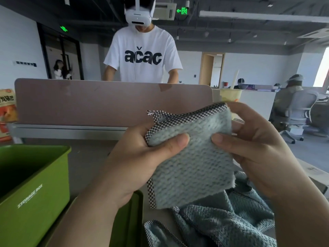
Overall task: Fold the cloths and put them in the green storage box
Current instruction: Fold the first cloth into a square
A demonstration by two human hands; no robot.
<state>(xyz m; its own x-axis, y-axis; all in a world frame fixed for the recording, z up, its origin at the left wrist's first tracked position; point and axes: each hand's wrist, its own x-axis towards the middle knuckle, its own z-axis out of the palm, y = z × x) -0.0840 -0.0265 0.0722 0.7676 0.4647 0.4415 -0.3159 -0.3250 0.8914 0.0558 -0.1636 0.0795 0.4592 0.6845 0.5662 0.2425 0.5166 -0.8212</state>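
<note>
I hold a folded pale blue cloth (193, 163) with a black-and-white checked border up in front of me, above the desk. My left hand (140, 157) grips its left edge, thumb on the front face. On the right edge my right hand (256, 150) pinches it, thumb in front and fingers behind. Below it, a heap of loose teal cloths (222, 223) with the same checked border lies on the desk at the lower right. The green storage box (39, 189) stands open at the lower left, marked "STORAGE BOX"; I cannot see anything in its dark inside.
A green lid (128, 223) lies on the desk between the box and the cloth heap, partly under my left forearm. A grey-pink partition (106, 100) closes the desk's far side, with a person in a white T-shirt (142, 56) and headset behind it. A snack packet (7, 113) stands far left.
</note>
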